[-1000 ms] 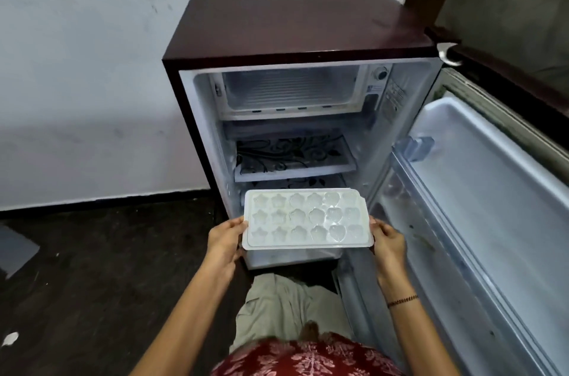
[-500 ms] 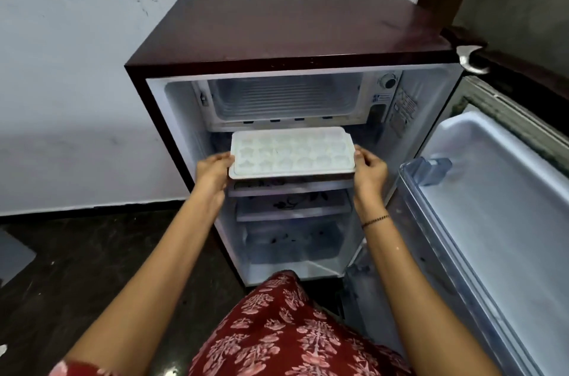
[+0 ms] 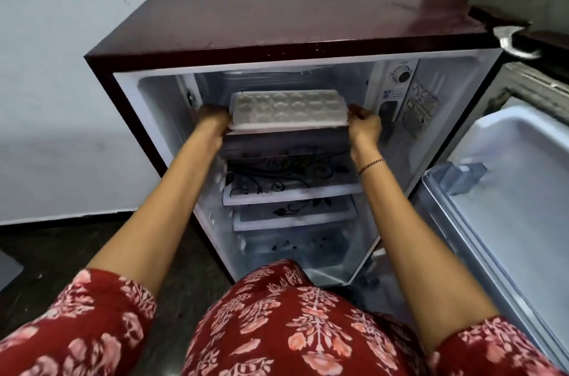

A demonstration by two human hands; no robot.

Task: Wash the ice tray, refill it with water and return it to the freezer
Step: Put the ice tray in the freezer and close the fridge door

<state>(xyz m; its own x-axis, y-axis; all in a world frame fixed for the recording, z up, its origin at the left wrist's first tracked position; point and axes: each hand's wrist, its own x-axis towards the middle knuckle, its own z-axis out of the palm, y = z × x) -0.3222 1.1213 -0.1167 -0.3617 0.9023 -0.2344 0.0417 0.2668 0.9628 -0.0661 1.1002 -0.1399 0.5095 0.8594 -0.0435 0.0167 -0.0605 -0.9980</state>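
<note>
Hands, left hand (image 3: 212, 120) and right hand (image 3: 365, 126), grip the white ice tray (image 3: 288, 109) by its ends at the freezer compartment (image 3: 215, 80) mouth, upper centre. Any tilt or bump against the opening would probably spill water.

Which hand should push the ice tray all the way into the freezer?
Probably both together; neither is better placed. The left hand and right hand each grip one end of the ice tray at the freezer compartment mouth.

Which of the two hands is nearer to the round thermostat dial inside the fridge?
Right. The right hand grips the ice tray just below-left of the dial; the left hand holds the tray's far end.
</note>
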